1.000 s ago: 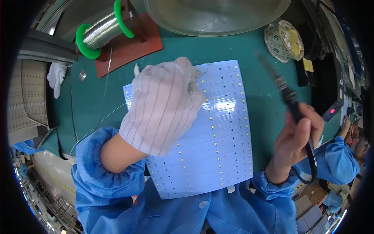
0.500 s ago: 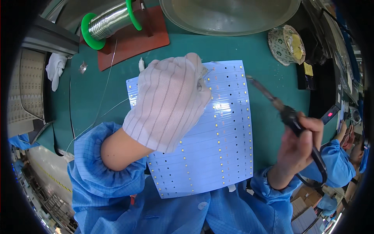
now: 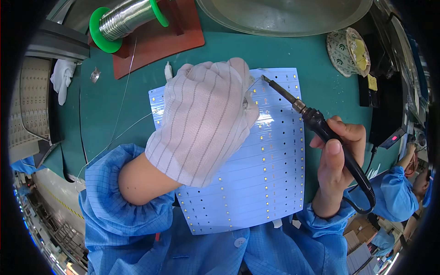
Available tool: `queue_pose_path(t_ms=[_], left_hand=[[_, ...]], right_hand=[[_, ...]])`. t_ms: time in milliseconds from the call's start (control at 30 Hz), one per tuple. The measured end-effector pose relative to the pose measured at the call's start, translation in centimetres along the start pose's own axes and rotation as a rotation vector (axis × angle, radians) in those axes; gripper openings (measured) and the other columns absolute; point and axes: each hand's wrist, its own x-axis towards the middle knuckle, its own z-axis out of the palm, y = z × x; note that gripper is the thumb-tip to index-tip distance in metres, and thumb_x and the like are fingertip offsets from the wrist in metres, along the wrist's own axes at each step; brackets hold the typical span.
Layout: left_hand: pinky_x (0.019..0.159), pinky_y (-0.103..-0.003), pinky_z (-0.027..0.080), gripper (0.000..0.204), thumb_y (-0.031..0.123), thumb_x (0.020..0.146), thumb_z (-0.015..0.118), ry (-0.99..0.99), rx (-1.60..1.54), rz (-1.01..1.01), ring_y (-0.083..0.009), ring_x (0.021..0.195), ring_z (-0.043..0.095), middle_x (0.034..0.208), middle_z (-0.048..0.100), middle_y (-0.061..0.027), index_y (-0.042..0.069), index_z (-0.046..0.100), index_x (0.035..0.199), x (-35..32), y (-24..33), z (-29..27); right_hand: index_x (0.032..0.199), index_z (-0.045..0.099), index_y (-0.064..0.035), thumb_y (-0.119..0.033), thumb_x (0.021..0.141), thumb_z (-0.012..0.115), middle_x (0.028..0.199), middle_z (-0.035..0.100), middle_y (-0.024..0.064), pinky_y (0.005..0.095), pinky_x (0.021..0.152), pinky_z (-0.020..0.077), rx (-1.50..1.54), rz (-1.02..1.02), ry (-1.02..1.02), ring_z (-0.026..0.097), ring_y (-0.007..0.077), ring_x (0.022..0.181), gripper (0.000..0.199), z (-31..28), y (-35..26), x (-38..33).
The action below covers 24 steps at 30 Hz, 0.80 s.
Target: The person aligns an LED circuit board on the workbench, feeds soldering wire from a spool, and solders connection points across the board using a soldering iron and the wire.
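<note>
A white sheet of LED strips [image 3: 243,192], dotted with small yellow LEDs, lies on the green mat, its near edge by my blue smock. My left hand [image 3: 206,119], in a striped white glove, rests over the sheet's upper left with its fingers closed on solder wire [image 3: 132,128]. A thin end of wire pokes out past the fingertips. Bare and wrapped round the handle, my right hand [image 3: 339,160] holds a soldering iron [image 3: 316,121]. The iron's tip is at the sheet's far edge, close beside the wire end; whether they touch cannot be made out.
A green-flanged solder spool [image 3: 126,20] sits on a red-brown stand [image 3: 192,39] at the far left. Beyond the sheet is a large metal tray [image 3: 284,34]. Far right are a patterned dish [image 3: 340,55] with yellow sponge and a black box [image 3: 389,137]. A co-worker's blue sleeve [image 3: 396,188] shows at right.
My right hand has brought the soldering iron left, its tip passing from beside the sheet to over its far edge near my left fingers. The view has shifted slightly.
</note>
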Motion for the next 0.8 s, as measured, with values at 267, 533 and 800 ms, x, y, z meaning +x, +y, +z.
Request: queue_pose_path(t_ms=[267,533,800], left_hand=[[0.081,-0.042,0.043,0.015,0.008,0.067,0.061,-0.152,0.184,0.090,-0.0307,0.088,0.051,0.096,0.052,-0.0169,0.008,0.055,0.080,-0.3,-0.2,-0.1],[0.082,-0.044,0.043,0.016,0.013,0.069,0.064,-0.072,0.147,0.048,-0.0321,0.090,0.051,0.098,0.053,-0.0188,0.007,0.058,0.082,0.0,0.0,0.0],[0.085,-0.040,0.044,0.022,0.016,0.072,0.065,0.008,0.185,0.039,-0.0308,0.094,0.050,0.103,0.052,-0.0175,0.000,0.057,0.086,-0.3,0.1,0.9]], right_hand=[[0.101,0.049,0.0048,-0.014,0.086,0.063,0.076,0.056,0.0115,0.0249,0.063,0.0407,-0.077,-0.091,-0.047,0.051,0.0139,0.070,0.028,-0.4,0.5,-0.1],[0.101,0.050,0.0051,-0.013,0.085,0.064,0.077,0.056,0.0122,0.0248,0.064,0.0413,-0.084,-0.102,-0.085,0.051,0.0138,0.070,0.028,-0.7,0.6,0.2],[0.099,0.052,0.0055,-0.014,0.085,0.064,0.080,0.056,0.0120,0.0239,0.064,0.0416,-0.026,-0.068,-0.056,0.053,0.0137,0.071,0.027,-0.7,0.5,0.5]])
